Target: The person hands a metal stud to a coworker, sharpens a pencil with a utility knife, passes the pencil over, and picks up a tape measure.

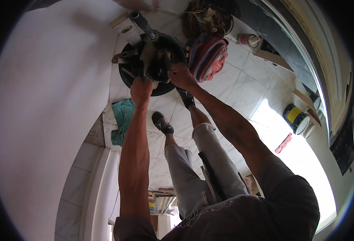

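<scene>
A round black bucket (124, 76) stands on the floor in front of me, crowded with dark hand tools whose kinds I mostly cannot make out. My left hand (142, 89) is closed at the bucket's near left side, and its grip is hidden by the back of the hand. At the right side, my right hand (181, 75) is also closed, its fingers curled beside the tools. Whether the hands hold the rim or items inside does not show. A grey pipe (142, 24) slants out over the far side, beside a white cylindrical container (130, 35).
Right of the bucket lies a red and blue bag (211, 60), with a heap of cords (209, 20) behind it. A green cloth (122, 122) lies at the left by the white wall (48, 88). Farther right are a paint can (248, 39) and a black-and-yellow can (296, 116).
</scene>
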`<move>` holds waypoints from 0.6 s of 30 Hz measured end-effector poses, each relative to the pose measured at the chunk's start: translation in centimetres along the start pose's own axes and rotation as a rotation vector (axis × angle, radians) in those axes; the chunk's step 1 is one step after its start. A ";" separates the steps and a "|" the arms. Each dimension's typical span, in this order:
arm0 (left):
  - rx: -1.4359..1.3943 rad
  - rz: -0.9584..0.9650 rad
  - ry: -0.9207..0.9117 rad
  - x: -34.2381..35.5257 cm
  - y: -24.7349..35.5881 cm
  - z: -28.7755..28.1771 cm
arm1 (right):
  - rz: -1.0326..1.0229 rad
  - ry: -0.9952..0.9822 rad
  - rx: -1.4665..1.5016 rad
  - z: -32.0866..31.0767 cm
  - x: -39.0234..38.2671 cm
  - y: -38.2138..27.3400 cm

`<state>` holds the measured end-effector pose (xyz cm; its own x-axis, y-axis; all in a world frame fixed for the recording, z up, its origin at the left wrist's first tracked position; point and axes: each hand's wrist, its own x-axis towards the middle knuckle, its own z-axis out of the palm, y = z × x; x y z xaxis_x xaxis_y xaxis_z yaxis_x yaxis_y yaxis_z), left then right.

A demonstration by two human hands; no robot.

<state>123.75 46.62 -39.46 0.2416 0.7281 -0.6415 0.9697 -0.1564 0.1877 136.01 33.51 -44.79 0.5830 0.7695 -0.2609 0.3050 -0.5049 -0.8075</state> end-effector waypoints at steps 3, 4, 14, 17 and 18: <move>-0.009 -0.017 0.004 -0.2 0.3 0.3 | 0.039 0.041 0.156 1.5 -1.1 -1.2; -0.004 -0.015 0.004 -0.3 0.2 0.2 | 0.042 0.044 0.161 2.0 -1.4 -1.9; 0.186 0.053 -0.063 -0.9 4.1 -0.8 | -0.021 0.029 0.307 4.4 -2.7 -3.2; 0.248 0.122 -0.089 -0.5 4.3 -1.0 | -0.081 -0.063 0.238 3.5 -2.2 -0.9; 0.272 0.164 -0.109 -0.3 4.8 -0.8 | -0.076 -0.132 0.092 3.0 -1.5 0.0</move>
<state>128.25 46.13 -37.78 0.3832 0.6049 -0.6980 0.8881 -0.4489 0.0986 132.90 33.52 -46.03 0.4548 0.8517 -0.2602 0.2706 -0.4105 -0.8708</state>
